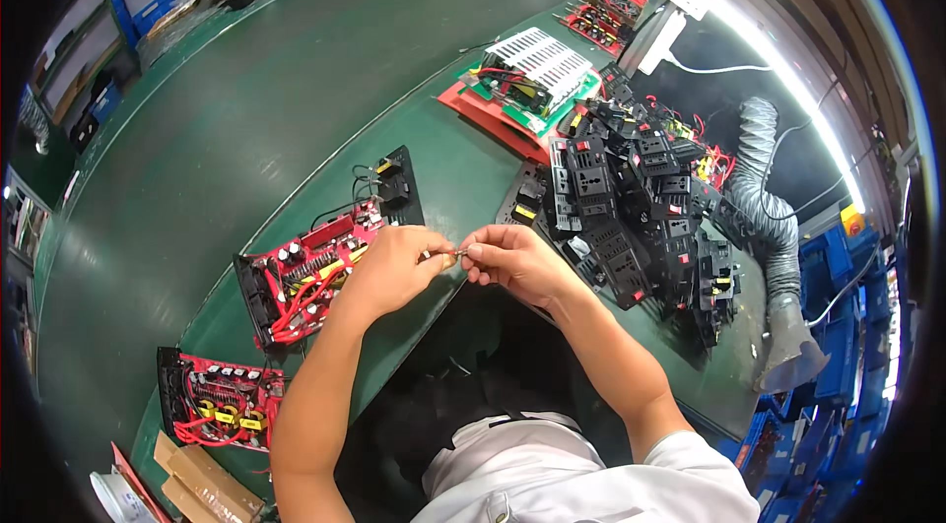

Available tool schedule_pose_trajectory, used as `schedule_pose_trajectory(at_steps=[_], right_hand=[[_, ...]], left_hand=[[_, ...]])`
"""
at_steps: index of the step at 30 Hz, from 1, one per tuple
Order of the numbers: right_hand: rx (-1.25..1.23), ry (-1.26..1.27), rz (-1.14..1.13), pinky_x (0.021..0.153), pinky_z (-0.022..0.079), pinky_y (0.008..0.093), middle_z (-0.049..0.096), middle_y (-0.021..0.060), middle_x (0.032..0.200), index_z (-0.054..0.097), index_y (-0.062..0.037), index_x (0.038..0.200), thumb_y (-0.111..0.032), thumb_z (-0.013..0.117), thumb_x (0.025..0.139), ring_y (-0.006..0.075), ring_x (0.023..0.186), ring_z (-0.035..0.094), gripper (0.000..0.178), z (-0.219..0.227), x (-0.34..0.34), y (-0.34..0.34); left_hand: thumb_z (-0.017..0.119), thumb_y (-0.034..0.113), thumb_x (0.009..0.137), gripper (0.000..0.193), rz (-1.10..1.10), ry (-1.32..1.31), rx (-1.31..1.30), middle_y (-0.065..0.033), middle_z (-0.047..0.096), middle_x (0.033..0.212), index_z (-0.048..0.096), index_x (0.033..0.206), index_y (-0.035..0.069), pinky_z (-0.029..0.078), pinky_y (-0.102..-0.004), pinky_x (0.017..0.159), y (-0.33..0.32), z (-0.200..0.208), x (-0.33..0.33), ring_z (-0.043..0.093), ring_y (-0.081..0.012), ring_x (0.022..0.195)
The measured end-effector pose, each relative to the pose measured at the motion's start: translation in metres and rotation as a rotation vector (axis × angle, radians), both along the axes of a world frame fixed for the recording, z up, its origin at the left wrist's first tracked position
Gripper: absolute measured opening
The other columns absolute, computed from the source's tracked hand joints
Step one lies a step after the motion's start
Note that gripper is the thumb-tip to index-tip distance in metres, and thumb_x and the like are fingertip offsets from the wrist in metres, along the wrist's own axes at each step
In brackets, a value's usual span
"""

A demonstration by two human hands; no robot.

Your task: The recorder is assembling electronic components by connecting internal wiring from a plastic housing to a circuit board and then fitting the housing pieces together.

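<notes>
Head view: my left hand point(394, 267) and right hand point(512, 262) meet fingertip to fingertip, both pinched shut on a small metal part point(455, 254) above the green bench point(197, 149), beside a red circuit board point(305, 277) and black socket panels point(641, 198).

Bright light is shining from two o'clock.
A long lamp point(788, 80) is glaring white there and washing out its edge. The green table point(197, 149) is looking evenly lit with soft shadows. Edges are bending and going black at the corners.
</notes>
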State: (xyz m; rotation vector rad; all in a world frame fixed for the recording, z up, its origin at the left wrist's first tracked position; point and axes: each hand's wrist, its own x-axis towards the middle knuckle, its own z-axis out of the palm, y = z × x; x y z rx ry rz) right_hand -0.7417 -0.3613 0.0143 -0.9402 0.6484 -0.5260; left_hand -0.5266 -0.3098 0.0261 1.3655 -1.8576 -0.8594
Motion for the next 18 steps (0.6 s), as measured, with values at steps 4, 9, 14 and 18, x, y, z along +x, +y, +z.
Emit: schedule_pose_trajectory(at_steps=[4, 9, 14, 18], right_hand=[[-0.048, 0.135, -0.039, 0.064, 0.052, 0.0213, 0.064, 0.0038, 0.083, 0.062, -0.0014, 0.098, -0.014, 0.067, 0.095, 0.011, 0.073, 0.063, 0.013, -0.008, 0.002, -0.003], [-0.096, 0.271, -0.086, 0.057, 0.042, 0.022, 0.061, -0.0003, 0.076, 0.064, -0.0065, 0.09, -0.02, 0.07, 0.091, 0.0091, 0.066, 0.055, 0.014, 0.0, 0.003, -0.007], [-0.298, 0.38, -0.052, 0.057, 0.036, 0.0207, 0.06, -0.0017, 0.075, 0.065, -0.0068, 0.088, -0.021, 0.07, 0.092, 0.0063, 0.065, 0.053, 0.016, 0.016, 0.022, -0.018], [-0.293, 0.11, -0.1, 0.069, 0.047, 0.0234, 0.066, 0.0023, 0.092, 0.068, -0.0024, 0.111, -0.028, 0.069, 0.094, 0.0085, 0.079, 0.059, 0.03, 0.009, 0.037, -0.034]], left_hand=[[0.072, 0.013, 0.083, 0.02, 0.021, -0.029, -0.079, -0.0125, 0.07, 0.087, 0.072, 0.099, 0.001, 0.051, -0.0334, 0.067, 0.001, 0.007, -0.007, 0.066, -0.0229, 0.073], [0.072, 0.019, 0.084, 0.019, 0.098, -0.07, -0.256, -0.0132, 0.065, 0.09, 0.07, 0.095, 0.004, 0.053, -0.0434, 0.073, -0.003, -0.004, -0.015, 0.066, -0.0356, 0.083], [0.068, 0.012, 0.084, 0.012, 0.252, -0.066, -0.289, -0.0138, 0.064, 0.087, 0.072, 0.09, 0.003, 0.052, -0.0426, 0.072, 0.0, 0.008, -0.014, 0.065, -0.0344, 0.083], [0.07, 0.01, 0.084, 0.017, 0.398, 0.038, -0.244, -0.0119, 0.071, 0.087, 0.074, 0.098, 0.001, 0.053, -0.0316, 0.071, -0.008, 0.009, 0.009, 0.068, -0.0214, 0.078]])
